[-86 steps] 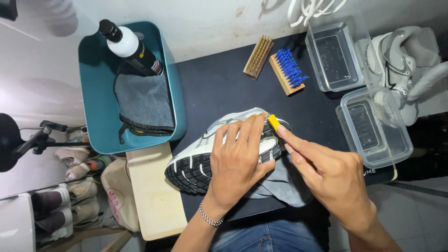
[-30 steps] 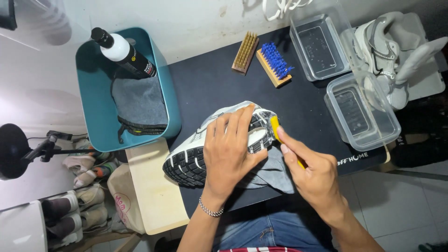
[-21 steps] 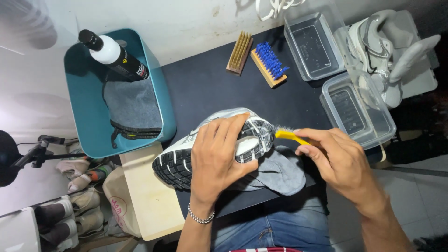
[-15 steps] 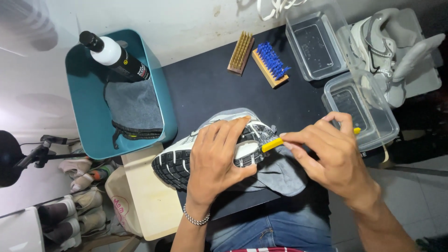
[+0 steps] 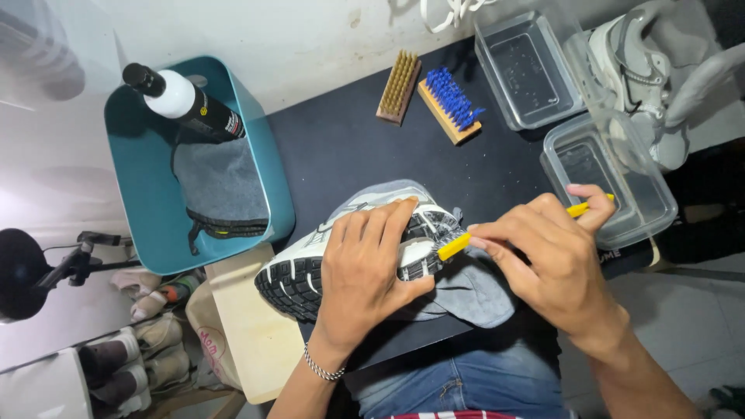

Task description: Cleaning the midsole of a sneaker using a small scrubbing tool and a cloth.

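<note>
The sneaker [image 5: 349, 252] lies sole-up on a grey cloth [image 5: 466, 291], which catches the dirt. My left hand [image 5: 365, 271] clamps over it for steadiness; my right hand [image 5: 547, 260] pinches the yellow brush [image 5: 454, 246], bristles touching its sole.

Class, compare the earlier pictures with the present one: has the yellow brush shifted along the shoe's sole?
Yes. The yellow brush has slid from the sole's upper edge down to its toe end, nearer the grey cloth, and lies flatter in the right hand.
</note>
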